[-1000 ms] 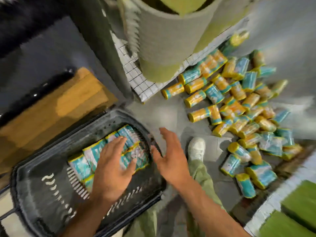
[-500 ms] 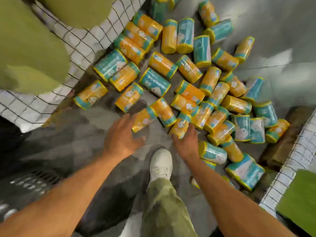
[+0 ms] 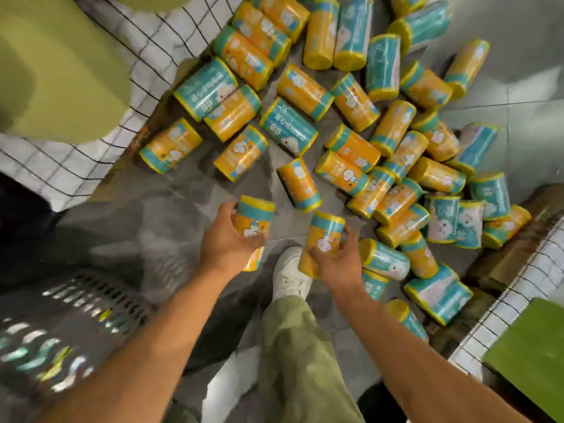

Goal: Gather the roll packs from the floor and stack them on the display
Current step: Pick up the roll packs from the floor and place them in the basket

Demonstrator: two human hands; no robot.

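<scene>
Several orange and teal roll packs lie scattered in a heap (image 3: 351,123) on the grey floor ahead of me. My left hand (image 3: 224,242) grips one orange roll pack (image 3: 253,221) with a teal band, lifted off the floor. My right hand (image 3: 337,261) grips a second orange roll pack (image 3: 323,239) just above my white shoe. Both held packs stand roughly upright in my fingers, close to the near edge of the heap.
A dark plastic basket (image 3: 61,331) sits at the lower left, blurred. White wire-grid display panels (image 3: 152,50) stand at the upper left and lower right (image 3: 512,303), with green rolls (image 3: 58,65) on them. My white shoe (image 3: 290,276) and green trouser leg are between my arms.
I turned from the basket to the heap on the floor. Both hands reached down onto the packs, and each has closed round one orange pack and lifted it.
</scene>
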